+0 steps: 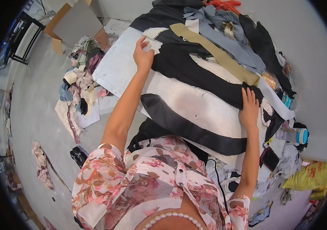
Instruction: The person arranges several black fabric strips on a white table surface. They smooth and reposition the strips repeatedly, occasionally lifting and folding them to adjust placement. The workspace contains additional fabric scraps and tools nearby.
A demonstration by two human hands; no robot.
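Observation:
A long black fabric piece (198, 74) lies across the white padded table, curving slightly from upper left to right. My right hand (249, 103) rests flat on its right end with fingers stretched out. Beside its left end, my left hand (143, 53) is raised with thumb and fingers apart, and I see nothing in it. Nearer to me lies a second curved dark strip (186, 124), smooth and slightly shiny, along the table's front edge. Just beyond the black piece runs a khaki strip (217, 51). A frayed white scrap (154, 33) lies past my left fingertips.
Grey-blue fabric (225, 38) and black cloth (163, 17) are heaped at the table's far side. A clear bottle with a blue cap (297, 135) and a dark phone-like object (269, 158) sit at right. Scraps (81, 84) pile up on the left near an open carton (77, 25).

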